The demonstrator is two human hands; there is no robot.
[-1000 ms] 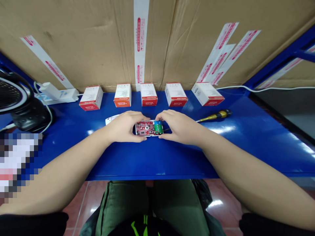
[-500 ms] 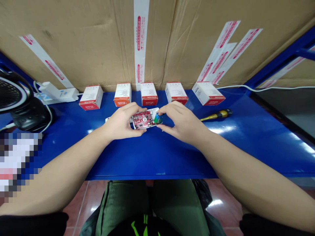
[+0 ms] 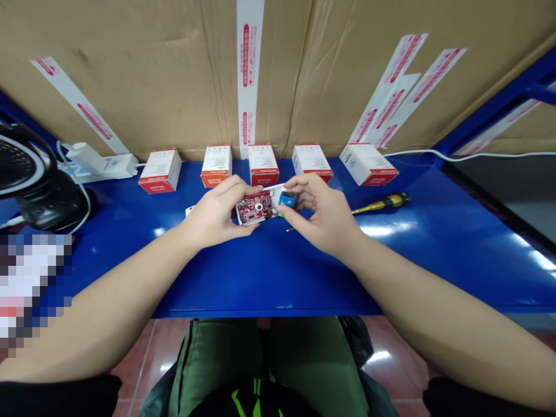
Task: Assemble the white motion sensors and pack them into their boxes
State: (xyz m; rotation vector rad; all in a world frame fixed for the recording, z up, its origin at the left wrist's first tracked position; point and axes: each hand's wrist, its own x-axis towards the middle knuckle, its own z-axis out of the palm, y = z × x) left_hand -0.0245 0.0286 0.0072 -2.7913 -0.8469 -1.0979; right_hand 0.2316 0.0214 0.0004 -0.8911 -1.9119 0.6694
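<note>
My left hand point(image 3: 221, 211) grips a small white-cased device by its left part, thumb on the near edge and fingers on the far edge. Inside the case a red circuit board point(image 3: 253, 207) faces up. A blue-and-green block battery point(image 3: 287, 200) is pinched between the thumb and fingers of my right hand point(image 3: 319, 211), tilted at the right end of the case. Bare white case point(image 3: 273, 193) shows beside the board. A white piece point(image 3: 189, 210) lies on the table, mostly hidden behind my left hand.
Several white-and-red boxes point(image 3: 263, 165) stand in a row along the cardboard wall. A yellow-and-black screwdriver point(image 3: 382, 202) lies right of my right hand, its shaft partly hidden. At the left are a black fan point(image 3: 39, 179) and a power strip point(image 3: 117, 167). The blue table's point(image 3: 269, 284) front edge is near my lap.
The battery has come up out of its bay at the case's right end and tilted in my right hand. Both hands and the device have risen slightly away from me, and the device has turned a little.
</note>
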